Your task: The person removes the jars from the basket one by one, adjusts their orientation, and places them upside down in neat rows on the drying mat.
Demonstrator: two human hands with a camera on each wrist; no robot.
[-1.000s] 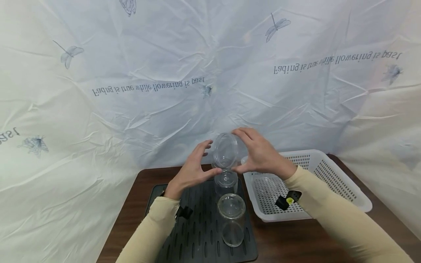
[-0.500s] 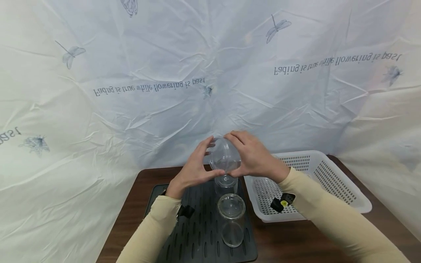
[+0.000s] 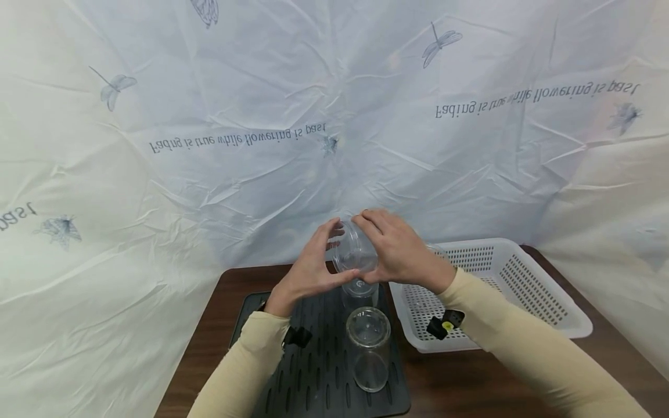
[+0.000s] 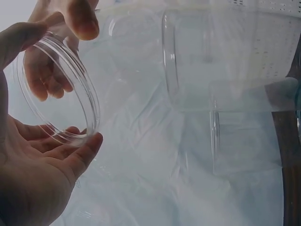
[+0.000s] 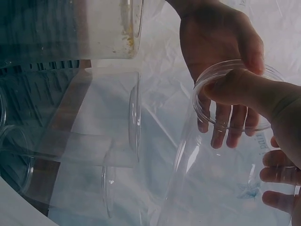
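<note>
A clear, wide-mouthed jar (image 3: 351, 256) is held up in the air over the far end of the dark mat, tilted so that one round end faces my head camera. My left hand (image 3: 308, 266) curls round its rim, thumb on one side and fingertips on the other, as the left wrist view shows at the ring-shaped rim (image 4: 87, 89). From the right, my right hand (image 3: 402, 252) grips the same jar, its thumb (image 5: 230, 87) over the rim. Below the hands stands one clear jar (image 3: 359, 296), with a larger clear jar (image 3: 370, 348) nearer me.
A dark ridged drying mat (image 3: 324, 371) lies on the brown wooden table (image 3: 444, 377). To its right sits a white perforated basket (image 3: 522, 278) with clear ware inside, partly hidden by my right arm. A printed white sheet (image 3: 334, 174) hangs close behind the table.
My right hand has moved left and slightly down, bringing the jar toward my left hand, which now holds its rim. The standing jars and the basket have not moved.
</note>
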